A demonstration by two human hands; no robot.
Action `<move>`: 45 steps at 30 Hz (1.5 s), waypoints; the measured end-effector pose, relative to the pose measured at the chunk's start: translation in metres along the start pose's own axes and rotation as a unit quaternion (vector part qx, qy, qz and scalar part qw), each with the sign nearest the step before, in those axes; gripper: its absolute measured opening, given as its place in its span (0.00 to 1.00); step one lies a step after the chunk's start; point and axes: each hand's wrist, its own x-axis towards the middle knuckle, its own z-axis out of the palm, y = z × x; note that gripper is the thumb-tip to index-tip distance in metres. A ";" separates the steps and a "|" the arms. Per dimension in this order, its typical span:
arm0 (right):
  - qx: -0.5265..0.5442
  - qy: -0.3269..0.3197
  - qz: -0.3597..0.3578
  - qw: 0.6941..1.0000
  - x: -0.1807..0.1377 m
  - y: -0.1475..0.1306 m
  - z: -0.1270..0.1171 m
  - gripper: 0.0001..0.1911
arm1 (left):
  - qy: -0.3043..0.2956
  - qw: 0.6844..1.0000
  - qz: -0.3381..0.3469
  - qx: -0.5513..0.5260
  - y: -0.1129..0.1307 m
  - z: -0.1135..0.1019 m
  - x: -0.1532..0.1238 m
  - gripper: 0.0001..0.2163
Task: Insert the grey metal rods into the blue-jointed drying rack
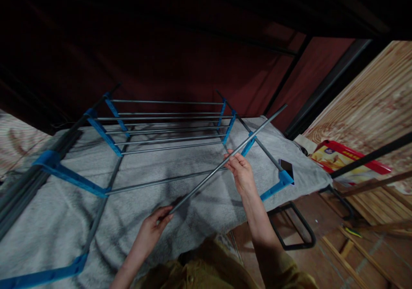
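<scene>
A long grey metal tube [202, 181] slants across the middle, held in both hands. My left hand [156, 226] closes on its lower end. My right hand [238, 166] pinches it around the middle, and its far end points up to the right. Beneath and beyond it lies a rack frame [170, 143] of grey tubes joined by blue plastic brackets [75, 179]. Several crossbars span its far part, and a single crossbar [161, 181] runs nearer to me, passing behind the held tube. Another blue bracket [278, 185] sits at the near right corner.
The rack lies on a bed with a grey blanket [135, 246]. Several loose tubes [35, 177] rest along the left. A phone [286, 168] is beside the right bracket. Right of the bed are a red and yellow box [347, 160], a black metal frame [294, 226] and wooden pieces [346, 250].
</scene>
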 end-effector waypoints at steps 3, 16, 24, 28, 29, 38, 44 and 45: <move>-0.008 0.001 -0.003 1.000 0.000 -0.001 0.000 0.18 | -0.035 0.998 0.012 0.054 -0.001 0.000 -0.001 0.16; -0.075 -0.040 -0.003 0.996 -0.010 0.017 0.005 0.21 | -0.101 0.985 -0.081 -0.117 0.008 0.034 -0.009 0.14; -0.117 -0.069 0.001 0.991 -0.023 0.035 0.011 0.21 | -0.118 0.977 -0.092 -0.153 0.013 0.039 -0.009 0.15; -0.126 -0.088 0.012 0.988 -0.030 0.041 0.013 0.21 | -0.129 0.973 -0.090 -0.171 0.016 0.042 -0.009 0.15; -0.128 -0.093 0.012 0.987 -0.032 0.042 0.013 0.22 | -0.130 0.972 -0.091 -0.174 0.016 0.043 -0.009 0.14; -0.124 -0.109 0.020 0.986 -0.044 0.051 0.019 0.22 | -0.132 0.966 -0.109 -0.192 0.031 0.054 -0.009 0.15; -0.133 -0.114 0.026 0.984 -0.050 0.055 0.019 0.22 | -0.131 0.965 -0.100 -0.203 0.037 0.058 -0.007 0.13; -0.133 -0.115 0.026 0.984 -0.051 0.056 0.019 0.23 | -0.132 0.964 -0.100 -0.208 0.037 0.059 -0.007 0.13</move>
